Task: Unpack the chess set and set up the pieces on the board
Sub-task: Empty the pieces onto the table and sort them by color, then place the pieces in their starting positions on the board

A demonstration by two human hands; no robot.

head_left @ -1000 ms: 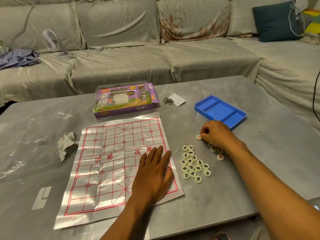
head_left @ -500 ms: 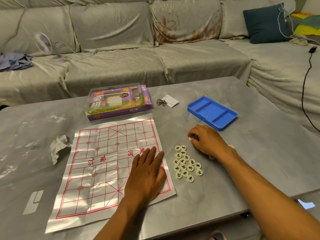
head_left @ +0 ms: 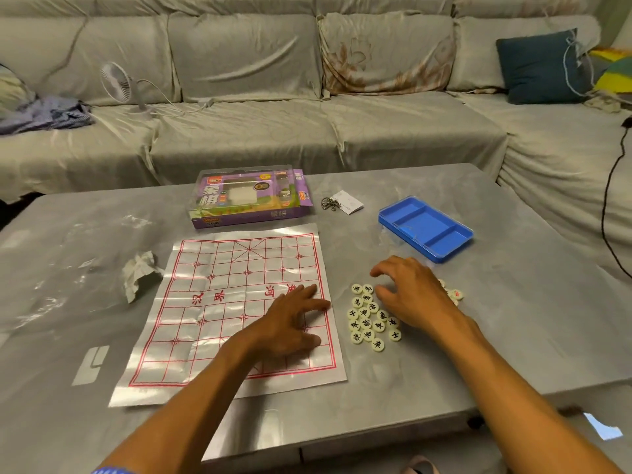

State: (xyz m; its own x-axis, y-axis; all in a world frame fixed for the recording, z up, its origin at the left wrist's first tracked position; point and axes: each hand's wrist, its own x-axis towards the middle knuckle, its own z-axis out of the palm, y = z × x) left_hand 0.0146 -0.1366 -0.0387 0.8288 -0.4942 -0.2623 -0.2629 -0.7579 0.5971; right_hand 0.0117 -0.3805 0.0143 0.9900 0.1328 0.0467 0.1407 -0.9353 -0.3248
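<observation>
Left hand [head_left: 290,323] lies flat, fingers spread, pressing the paper board [head_left: 236,302] against the grey table [head_left: 513,319]; that creased, glossy sheet looks light and slippery, so pinning it makes sense. Just right of the board sits the cluster of black-marked pieces [head_left: 371,318]: small, hard, smooth discs, best pinched by the rim. Right hand [head_left: 410,295] hovers over them, fingers loosely curled, gripping nothing I can see. A few red-marked pieces [head_left: 456,294] peek out beyond it.

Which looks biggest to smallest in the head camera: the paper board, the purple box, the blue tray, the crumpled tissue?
1. Paper board, by far the largest.
2. Purple box and blue tray look about alike; the box lies slightly farther away, so no ranking between them.
3. Crumpled tissue, smallest.
</observation>
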